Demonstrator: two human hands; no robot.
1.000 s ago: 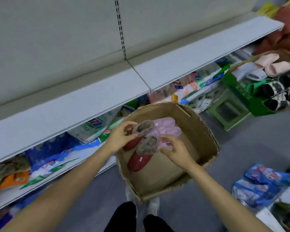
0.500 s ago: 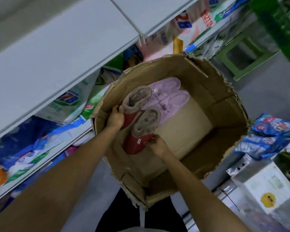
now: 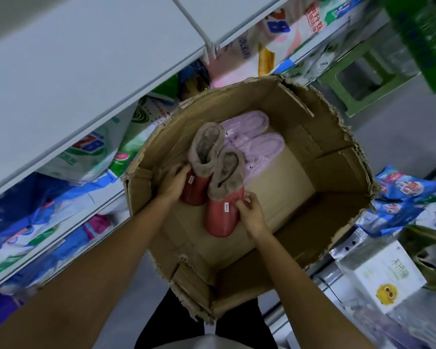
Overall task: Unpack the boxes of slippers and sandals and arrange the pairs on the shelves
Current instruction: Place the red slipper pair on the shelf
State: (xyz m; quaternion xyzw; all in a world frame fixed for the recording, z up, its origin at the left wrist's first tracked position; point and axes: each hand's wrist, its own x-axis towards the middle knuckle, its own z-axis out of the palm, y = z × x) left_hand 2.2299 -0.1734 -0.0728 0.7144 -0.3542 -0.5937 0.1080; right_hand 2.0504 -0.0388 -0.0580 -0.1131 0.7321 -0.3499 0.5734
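Both hands are reaching down into an open cardboard box (image 3: 337, 197): the left hand (image 3: 173, 181) is gripping the left red slipper boot (image 3: 195, 191) with fingers curled against its side, and the right hand (image 3: 251, 214) is pinching the edge of the right red slipper boot (image 3: 223, 217) between thumb and fingertips. The two boots are lying side by side on the box floor, touching, with their wide fleece-lined collars pointing toward 12 o'clock and their smooth red toes toward 6 o'clock. Each is showing a small sewn label on its upper. Just past them, at about 1 o'clock, a pair of pale lilac slippers (image 3: 257, 144) is lying flat in the same box, partly tucked under the fuzzy brown collars. The box walls are rising around the hands on every side, their torn corrugated edges looking ragged, and a folded flap is standing at 6 o'clock against the person's dark trousers (image 3: 161, 328). At 10 o'clock a smooth white metal shelf (image 3: 86, 59) is jutting over glossy detergent bags (image 3: 86, 149) stacked beneath it. At 2 o'clock a green plastic stool (image 3: 358, 79) is standing on the grey floor. At 3 o'clock crinkled blue packets (image 3: 403, 197) are lying just beside the box, and at 4 o'clock a white carton with a yellow cartoon face (image 3: 385, 278) is sitting near them.
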